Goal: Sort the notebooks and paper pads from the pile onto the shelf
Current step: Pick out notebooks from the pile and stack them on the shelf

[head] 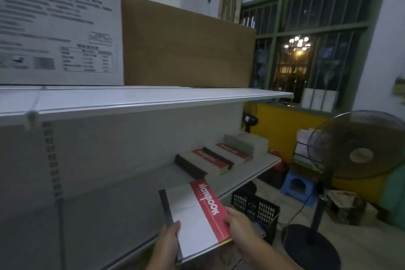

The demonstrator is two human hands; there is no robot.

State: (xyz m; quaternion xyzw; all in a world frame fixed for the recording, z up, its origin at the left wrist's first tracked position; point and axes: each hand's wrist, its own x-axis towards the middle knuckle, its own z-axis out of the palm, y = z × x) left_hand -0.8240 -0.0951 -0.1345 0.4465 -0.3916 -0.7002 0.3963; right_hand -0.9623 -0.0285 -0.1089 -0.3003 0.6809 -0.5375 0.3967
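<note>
A white notebook point(192, 215) with a red "NOTEBOOK" band and dark spine is held over the front of the lower shelf point(131, 199). My left hand point(167, 241) grips its spine side near the bottom. My right hand point(238, 223) grips its red edge on the right. Farther along the shelf lie stacks of similar notebooks point(210, 162) and, at the far end, grey paper pads point(245, 140).
The upper shelf point(153, 98) carries a large brown cardboard box point(186, 46) and a white printed box point(57, 28). A black plastic crate point(256, 210) stands on the floor below the shelf. A standing fan point(357, 144) and a blue stool point(298, 184) are to the right.
</note>
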